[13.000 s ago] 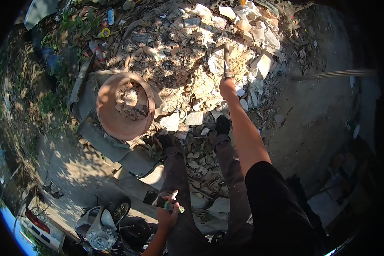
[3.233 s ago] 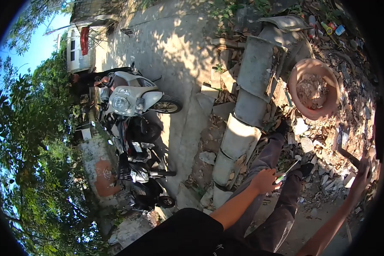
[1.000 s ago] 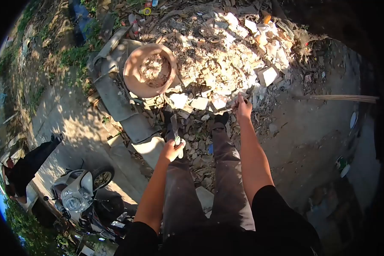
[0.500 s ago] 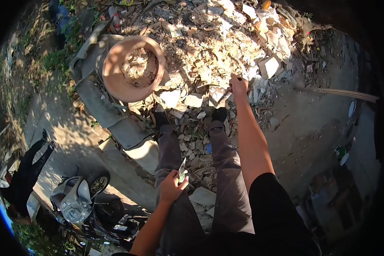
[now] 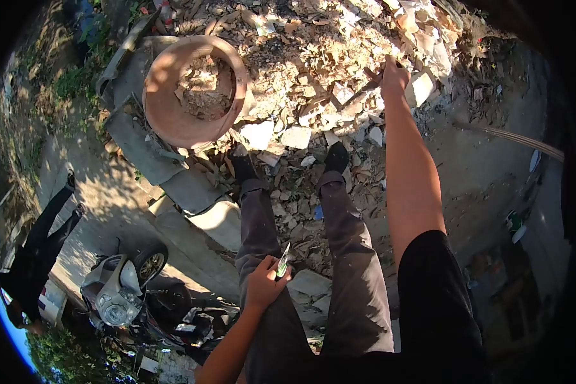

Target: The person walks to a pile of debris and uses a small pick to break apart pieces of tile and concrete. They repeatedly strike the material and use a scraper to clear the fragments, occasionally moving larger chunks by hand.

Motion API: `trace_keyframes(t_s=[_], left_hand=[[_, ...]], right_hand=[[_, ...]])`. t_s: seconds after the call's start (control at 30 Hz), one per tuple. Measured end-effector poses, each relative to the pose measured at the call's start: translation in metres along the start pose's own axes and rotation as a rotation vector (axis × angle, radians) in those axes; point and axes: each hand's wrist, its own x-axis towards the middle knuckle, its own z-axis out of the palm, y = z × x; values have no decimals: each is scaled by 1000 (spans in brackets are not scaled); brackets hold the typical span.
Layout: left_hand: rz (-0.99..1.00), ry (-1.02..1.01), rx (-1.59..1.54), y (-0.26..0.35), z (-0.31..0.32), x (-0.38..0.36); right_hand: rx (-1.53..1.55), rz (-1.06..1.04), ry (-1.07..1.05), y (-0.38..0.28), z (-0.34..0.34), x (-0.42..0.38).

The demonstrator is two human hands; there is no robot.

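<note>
My left hand [image 5: 267,283] rests near my left thigh, fingers closed around a small flat green-and-white thing [image 5: 283,261] with a pale pointed end. Stretched far forward, my right hand [image 5: 395,78] is a closed fist over the sunlit heap of dry leaves and scraps [image 5: 313,70]. I cannot tell what the right fist holds, though a dark spot shows at its top. A pale block [image 5: 420,89] lies just right of that fist. Left of the heap, a round clay pot [image 5: 163,105] has dry debris inside.
Flat stone slabs [image 5: 195,190] line the left side of the heap. A motorbike [image 5: 118,291] stands at lower left, and a person in dark clothes [image 5: 35,256] is on the path. A bundle of thin sticks [image 5: 518,139] reaches in from the right.
My right hand has moved forward and to the right, over the heap near the pale block. My left hand keeps its hold, shifting slightly rightward in view. The camera view has tilted a little.
</note>
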Motion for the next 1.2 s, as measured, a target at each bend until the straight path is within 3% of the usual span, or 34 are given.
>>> trace_keyframes(t_s=[0.13,0.27,0.37,0.6,0.77,0.83,0.9,1.1,1.17,1.2], left_hand=[[-19,32,-34,2,-6,4],[-27,26,-28,10,-16,10],[-15,21,-37,13,-23,14],[14,34,-7,8,-32,19],[43,22,21,8,-40,25],[34,21,23,8,-44,27],[21,19,26,10,-51,28],[-12,-12,28,7,-59,29],[-28,-17,28,7,-61,29],[-22,-13,22,6,-61,29]], right_hand=[[-47,-170,-11,0,4,13],[-437,-120,38,14,3,49],[-321,72,-78,-12,13,10],[-15,278,-249,22,23,12],[52,340,-142,17,41,-5],[211,234,12,22,47,-4],[167,159,66,11,52,-4],[122,-92,124,-25,53,15],[-264,-65,47,-42,45,18],[-303,-48,6,-48,43,17]])
